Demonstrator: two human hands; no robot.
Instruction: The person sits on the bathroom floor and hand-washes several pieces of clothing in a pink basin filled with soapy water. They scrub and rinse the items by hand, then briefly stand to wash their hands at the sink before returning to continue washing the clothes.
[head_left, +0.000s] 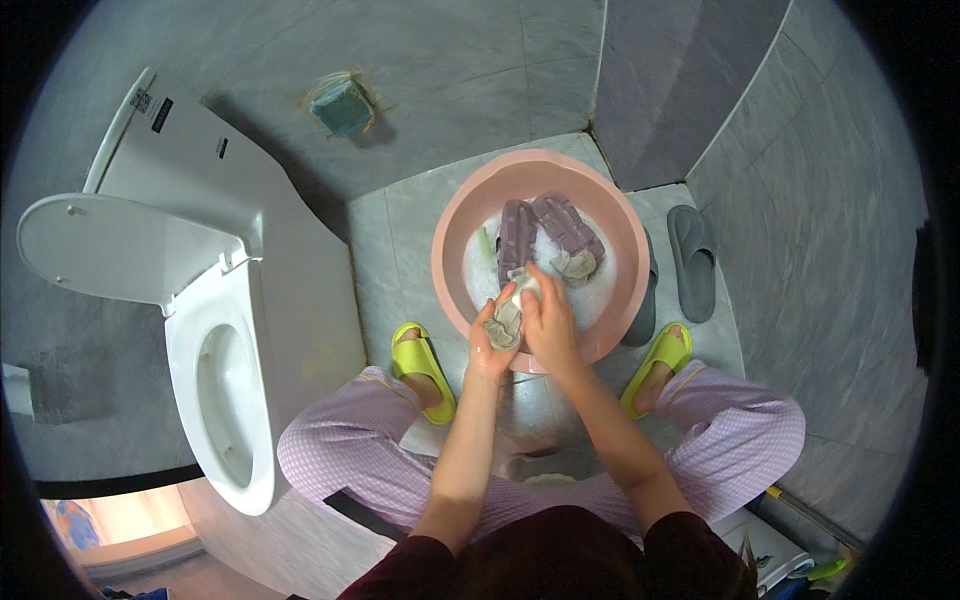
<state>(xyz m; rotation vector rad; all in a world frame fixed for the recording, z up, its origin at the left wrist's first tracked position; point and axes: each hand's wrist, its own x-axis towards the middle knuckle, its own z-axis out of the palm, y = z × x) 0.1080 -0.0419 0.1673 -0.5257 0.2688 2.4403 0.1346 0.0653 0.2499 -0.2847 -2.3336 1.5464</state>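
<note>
A wet grey-beige cloth lies across my left hand, whose fingers curl up around it. My right hand presses on its upper end from the other side. Something white shows between the hands; whether it is soap or lather I cannot tell. Both hands are over the near part of a pink plastic basin with sudsy water. Two purple shoe-shaped items lie in the suds, and a second grey-beige cloth rests against the right one. A pale green strip is by the left wall.
A white toilet with its lid up stands to the left. Grey slippers lie right of the basin, one partly hidden by it. My feet, in lime-green slides, flank the basin. A greenish square fitting juts from the tiled wall.
</note>
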